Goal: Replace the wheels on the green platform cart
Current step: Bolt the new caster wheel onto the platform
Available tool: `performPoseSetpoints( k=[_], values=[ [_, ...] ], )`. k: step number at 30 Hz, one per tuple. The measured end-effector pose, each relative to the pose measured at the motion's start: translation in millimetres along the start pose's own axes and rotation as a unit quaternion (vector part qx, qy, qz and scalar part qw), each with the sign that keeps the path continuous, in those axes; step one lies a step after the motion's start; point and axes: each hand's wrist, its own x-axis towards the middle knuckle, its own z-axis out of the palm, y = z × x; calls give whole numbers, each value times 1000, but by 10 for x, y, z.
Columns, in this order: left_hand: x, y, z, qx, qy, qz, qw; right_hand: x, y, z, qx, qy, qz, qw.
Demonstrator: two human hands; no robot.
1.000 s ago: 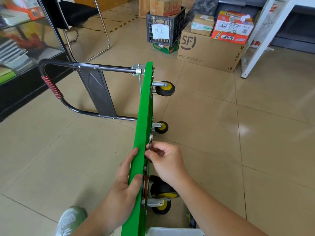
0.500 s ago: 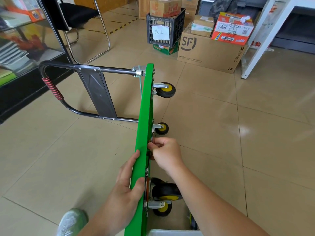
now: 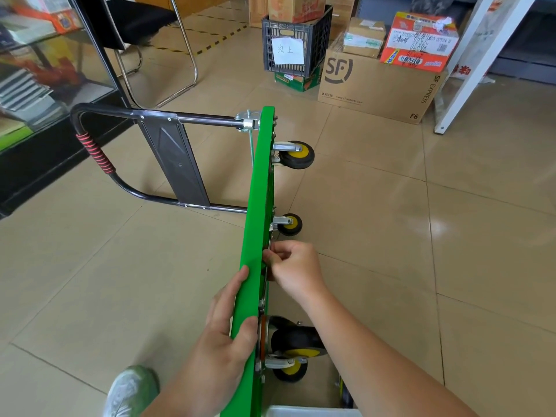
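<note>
Fingers (image 3: 279, 254) of the right hand (image 3: 296, 267) are curled in a pinch round a slim metal tool (image 3: 270, 245), probably a spanner, held tight against the underside of the green platform cart (image 3: 258, 206). The cart stands on its long edge on the tiled floor (image 3: 391, 236), its yellow-hubbed casters (image 3: 296, 155) sticking out to the right and its folding handle (image 3: 99, 155) lying out to the left. The left hand (image 3: 224, 335) grips the deck's upper rim, fingers flat down the top face and thumb hooked over the edge.

From where I stand the deck looks stiff and fairly heavy, and balanced like this it would tip readily. The rim close to the caster being worked seems the sensible place to steady it, though the smooth paint could slip under a palm.

The tool's head and whatever bolt it sits on are hidden behind the rim and knuckles. The right forearm covers part of the nearest casters, and a white container (image 3: 310, 412) is cut off at the bottom.
</note>
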Motion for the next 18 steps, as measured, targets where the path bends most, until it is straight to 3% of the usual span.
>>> performPoseSetpoints(
  k=[5,11,18],
  values=[
    [-9,60,-29,-1,-18,-19,1000,45,56,-18,0,-13,6,1000],
    [-29,103,-116,40,-82,-19,996,80,-207,-236,6,25,-65,998],
    [-42,204,-88,77,-69,-42,994,-47,-193,-246,26,-19,-40,999]
  ],
)
